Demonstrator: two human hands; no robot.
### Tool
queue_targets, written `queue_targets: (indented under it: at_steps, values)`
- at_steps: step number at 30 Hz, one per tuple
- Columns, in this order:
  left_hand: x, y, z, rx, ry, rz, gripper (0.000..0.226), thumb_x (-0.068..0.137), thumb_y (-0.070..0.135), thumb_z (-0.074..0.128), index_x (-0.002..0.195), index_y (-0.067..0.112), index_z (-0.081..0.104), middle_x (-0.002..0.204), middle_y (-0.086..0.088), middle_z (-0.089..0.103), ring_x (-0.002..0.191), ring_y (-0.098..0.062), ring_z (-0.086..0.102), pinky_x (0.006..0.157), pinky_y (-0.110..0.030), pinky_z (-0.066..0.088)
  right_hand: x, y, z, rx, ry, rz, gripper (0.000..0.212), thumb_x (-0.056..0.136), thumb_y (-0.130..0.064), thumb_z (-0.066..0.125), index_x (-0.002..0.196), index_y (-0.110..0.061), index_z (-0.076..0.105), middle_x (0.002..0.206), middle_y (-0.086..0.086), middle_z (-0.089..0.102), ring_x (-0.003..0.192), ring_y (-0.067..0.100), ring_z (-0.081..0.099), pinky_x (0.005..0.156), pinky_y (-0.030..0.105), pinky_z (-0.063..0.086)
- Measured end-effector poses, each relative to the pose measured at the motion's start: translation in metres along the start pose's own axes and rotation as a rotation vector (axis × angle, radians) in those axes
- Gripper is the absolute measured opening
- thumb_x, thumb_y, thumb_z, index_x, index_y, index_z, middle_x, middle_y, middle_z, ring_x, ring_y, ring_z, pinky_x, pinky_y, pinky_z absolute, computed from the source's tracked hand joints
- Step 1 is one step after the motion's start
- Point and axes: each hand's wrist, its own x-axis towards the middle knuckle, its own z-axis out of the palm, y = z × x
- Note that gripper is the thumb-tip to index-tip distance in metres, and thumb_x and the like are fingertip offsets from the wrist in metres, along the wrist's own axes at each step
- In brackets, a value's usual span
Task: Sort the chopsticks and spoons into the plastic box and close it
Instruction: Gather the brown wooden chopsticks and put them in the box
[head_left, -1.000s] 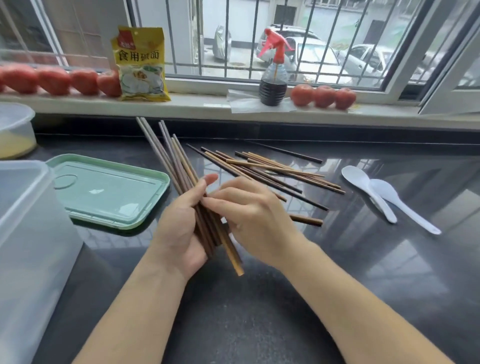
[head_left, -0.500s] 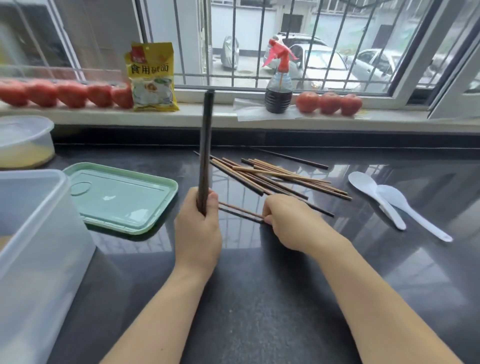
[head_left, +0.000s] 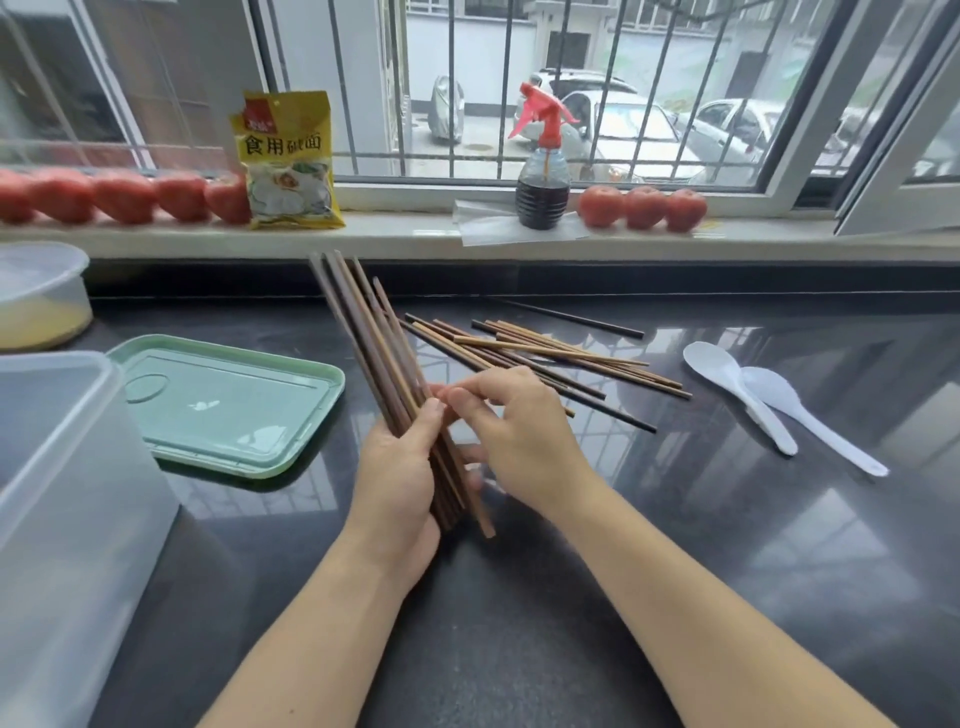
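1. A person stands at a dark counter (head_left: 727, 571) below a window, gathering chopsticks.
2. The left hand (head_left: 400, 483) is curled round a bundle of brown chopsticks (head_left: 374, 358), which tilts up and away to the left; the thumb presses across the front.
3. The right hand (head_left: 519, 436) pinches at the bundle just above the left thumb, its fingers (head_left: 467, 400) bent and touching the sticks.
4. To do this well, I judge the ends should be tapped level and the grip kept firm, so no stick slides out.
5. More loose chopsticks (head_left: 550, 358) lie fanned on the counter just beyond the hands.
6. Two white spoons (head_left: 769, 400) lie well to the right.
7. The clear plastic box (head_left: 67, 493) stands at the left, open; its green lid (head_left: 228, 405) lies flat beside it.
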Motion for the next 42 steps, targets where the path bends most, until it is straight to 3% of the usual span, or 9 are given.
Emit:
queue_targets:
  at_steps: [5, 8, 13, 18, 23, 27, 33, 38, 42]
  values:
    - [0.018, 0.004, -0.014, 0.039, 0.282, 0.305, 0.007, 0.109, 0.019, 0.045, 0.107, 0.02, 0.051, 0.067, 0.002, 0.049, 0.05, -0.013, 0.045, 0.052, -0.032, 0.043, 0.026, 0.038, 0.009, -0.62, -0.211, 0.091, 0.05, 0.106, -0.04, 0.04, 0.153, -0.021, 0.041, 0.16, -0.003, 0.038, 0.148, 0.024, 0.025, 0.123, 0.041, 0.02]
    - [0.02, 0.0, -0.016, 0.042, 0.292, 0.271, 0.007, 0.109, 0.019, 0.045, 0.104, 0.018, 0.05, 0.065, 0.003, 0.045, 0.05, -0.011, 0.044, 0.053, -0.032, 0.045, 0.028, 0.034, 0.016, -0.775, -0.245, 0.043, 0.041, 0.105, -0.042, 0.04, 0.135, -0.019, 0.058, 0.144, 0.0, 0.055, 0.136, 0.027, 0.04, 0.114, 0.044, 0.032]
    - [0.017, -0.001, -0.015, 0.03, 0.291, 0.249, 0.013, 0.108, 0.023, 0.048, 0.096, 0.017, 0.046, 0.063, 0.004, 0.042, 0.05, -0.011, 0.044, 0.052, -0.03, 0.05, 0.016, 0.029, 0.007, -0.713, 0.037, -0.07, 0.026, 0.101, -0.026, 0.054, 0.123, -0.016, 0.062, 0.119, 0.002, 0.059, 0.109, 0.023, 0.049, 0.096, 0.039, 0.048]
    - [0.011, 0.002, -0.011, 0.013, 0.284, 0.251, 0.015, 0.107, 0.02, 0.05, 0.093, 0.019, 0.046, 0.06, 0.004, 0.04, 0.048, -0.011, 0.042, 0.046, -0.028, 0.045, 0.021, 0.037, 0.006, -0.787, -0.109, 0.019, 0.027, 0.103, -0.036, 0.049, 0.118, -0.021, 0.065, 0.122, -0.001, 0.06, 0.11, 0.024, 0.047, 0.094, 0.041, 0.045]
    - [0.011, 0.004, -0.014, 0.009, 0.271, 0.2, 0.009, 0.105, 0.014, 0.052, 0.097, 0.018, 0.05, 0.057, 0.004, 0.041, 0.048, -0.012, 0.043, 0.044, -0.027, 0.041, 0.014, 0.028, 0.004, -0.734, -0.128, 0.098, 0.004, 0.097, -0.015, 0.06, 0.1, -0.017, 0.059, 0.103, 0.004, 0.06, 0.095, 0.025, 0.056, 0.077, 0.035, 0.048]
    - [0.008, 0.005, -0.013, 0.071, 0.278, 0.16, 0.008, 0.107, 0.015, 0.05, 0.1, 0.017, 0.053, 0.075, -0.006, 0.06, 0.072, -0.023, 0.075, 0.059, -0.036, 0.061, 0.007, 0.011, -0.008, -0.574, -0.238, 0.256, 0.011, 0.101, -0.017, 0.056, 0.104, -0.015, 0.066, 0.103, 0.004, 0.062, 0.095, 0.023, 0.06, 0.075, 0.033, 0.049]
    - [0.008, 0.005, -0.008, -0.12, 0.149, 0.051, 0.016, 0.106, 0.009, 0.051, 0.122, 0.011, 0.056, 0.115, -0.02, 0.073, 0.101, -0.028, 0.075, 0.09, -0.049, 0.06, -0.012, -0.023, 0.004, -0.131, -0.203, 0.169, 0.017, 0.103, -0.023, 0.053, 0.115, -0.023, 0.064, 0.102, -0.006, 0.066, 0.094, 0.01, 0.063, 0.083, 0.032, 0.055]
    - [0.017, 0.004, -0.012, -0.15, 0.124, 0.083, 0.021, 0.108, 0.012, 0.047, 0.127, 0.013, 0.054, 0.075, -0.009, 0.065, 0.086, -0.028, 0.076, 0.08, -0.046, 0.061, -0.01, -0.015, 0.007, -0.105, -0.303, 0.073, 0.021, 0.103, -0.021, 0.054, 0.114, -0.02, 0.072, 0.119, -0.007, 0.07, 0.097, 0.006, 0.063, 0.091, 0.029, 0.055]
    - [0.023, 0.001, -0.012, -0.097, 0.101, 0.125, 0.011, 0.108, 0.013, 0.046, 0.115, 0.017, 0.055, 0.068, -0.002, 0.054, 0.063, -0.017, 0.061, 0.074, -0.044, 0.06, 0.047, 0.032, -0.041, -0.417, 0.053, 0.172, 0.024, 0.099, -0.016, 0.056, 0.112, -0.024, 0.075, 0.11, -0.001, 0.072, 0.103, 0.019, 0.063, 0.092, 0.031, 0.051]
